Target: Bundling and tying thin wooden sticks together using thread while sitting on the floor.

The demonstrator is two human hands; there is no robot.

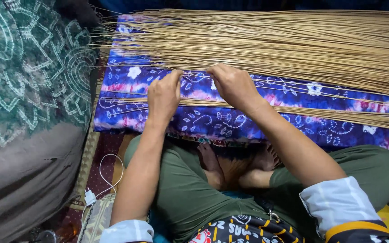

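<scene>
The left hand (164,96) rests knuckles-up on a blue and purple patterned cloth (212,121), its fingers curled and pinching thin tan sticks (266,49) at the near edge of a big loose pile. Just to its right, the right hand (233,84) is bent the same way, fingertips closed on the same few strands, the two hands near each other but not touching. The sticks fan out across the far half of the cloth and run off to the right; a smaller separate bundle (320,114) lies nearer the person, passing under both hands and tapering to the right. At far left sits a grey and green patterned cushion (28,90). Below it, a white charger and cable (96,184) lie on the floor mat. The person sits cross-legged in green trousers (181,189).
</scene>
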